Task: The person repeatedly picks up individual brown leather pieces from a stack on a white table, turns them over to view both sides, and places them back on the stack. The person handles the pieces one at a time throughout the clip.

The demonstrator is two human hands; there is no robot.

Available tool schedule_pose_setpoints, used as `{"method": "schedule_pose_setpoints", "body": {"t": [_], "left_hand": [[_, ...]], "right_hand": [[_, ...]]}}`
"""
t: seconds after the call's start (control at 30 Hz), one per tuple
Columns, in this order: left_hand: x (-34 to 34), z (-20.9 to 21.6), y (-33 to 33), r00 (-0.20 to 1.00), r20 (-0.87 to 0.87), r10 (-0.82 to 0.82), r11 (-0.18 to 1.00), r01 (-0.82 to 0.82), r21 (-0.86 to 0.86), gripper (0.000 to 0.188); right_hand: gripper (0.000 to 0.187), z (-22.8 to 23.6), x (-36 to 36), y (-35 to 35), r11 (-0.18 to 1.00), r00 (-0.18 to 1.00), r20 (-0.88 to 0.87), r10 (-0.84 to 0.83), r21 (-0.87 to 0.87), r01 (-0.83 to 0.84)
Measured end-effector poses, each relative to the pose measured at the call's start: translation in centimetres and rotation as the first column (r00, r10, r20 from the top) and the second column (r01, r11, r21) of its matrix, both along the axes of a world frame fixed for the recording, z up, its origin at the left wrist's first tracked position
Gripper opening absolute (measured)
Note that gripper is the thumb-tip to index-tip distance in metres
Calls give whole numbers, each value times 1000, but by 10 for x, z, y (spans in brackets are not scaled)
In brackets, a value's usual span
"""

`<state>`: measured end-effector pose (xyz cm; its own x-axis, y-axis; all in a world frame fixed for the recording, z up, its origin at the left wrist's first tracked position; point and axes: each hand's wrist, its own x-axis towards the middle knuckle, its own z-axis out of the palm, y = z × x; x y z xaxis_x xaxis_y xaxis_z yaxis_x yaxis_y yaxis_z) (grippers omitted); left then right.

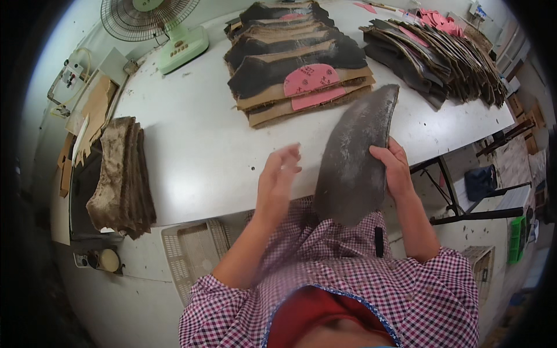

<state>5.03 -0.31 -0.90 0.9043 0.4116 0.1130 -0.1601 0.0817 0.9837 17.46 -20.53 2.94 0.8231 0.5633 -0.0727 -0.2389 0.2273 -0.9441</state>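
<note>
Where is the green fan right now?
In the head view, the green fan stands at the table's far left corner, left of the stack of dark and tan cut pieces, well away from both hands.

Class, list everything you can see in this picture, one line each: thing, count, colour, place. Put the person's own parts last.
Dark curved sheet: one, grey-black, held upright at the table's near edge.
Table: one, white, centre.
Stack of cut pieces: one, black and tan with pink inserts, table middle.
Second stack: one, dark brown, table right.
Loose pink pieces: several, far right corner.
Brown pile: one, left of the table.
Desk fan: one, pale green, far left corner.
Plastic crate: one, whitish, under the table.
Left hand: blurred, free, beside the sheet.
Right hand: grips the sheet's right edge.
</note>
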Motion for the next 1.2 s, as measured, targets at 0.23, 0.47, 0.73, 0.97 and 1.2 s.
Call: {"method": "schedule_pose_setpoints", "body": {"t": [0.23, 0.47, 0.73, 0.97, 1.2], "left_hand": [[20, 20, -11, 903, 315, -293, 447, 421, -790, 60], [12, 14, -13, 970, 202, -139, 729, 238, -641, 52], [-32, 31, 18, 963, -62, -263, 773, 171, -611, 45], [-54, 1, 26, 944, -38, -327, 675, 205, -709, 43], [-68, 31, -18, 953, 248, -176, 481, 303, -823, 49]], "right_hand": [[44, 2, -24, 20, 926, 933, 59, 354, -165, -341], [69, 16, -51, 25, 880, 527, 792, 309, -448, 158], [30, 3, -21, 0, 955, 976, 188, 113, -293, -54], [24, -3, -23, -2, 982, 993, 82, 82, -176, -67], [20, -28, -25, 13, 971, 953, 300, -44, -213, 111]]}}
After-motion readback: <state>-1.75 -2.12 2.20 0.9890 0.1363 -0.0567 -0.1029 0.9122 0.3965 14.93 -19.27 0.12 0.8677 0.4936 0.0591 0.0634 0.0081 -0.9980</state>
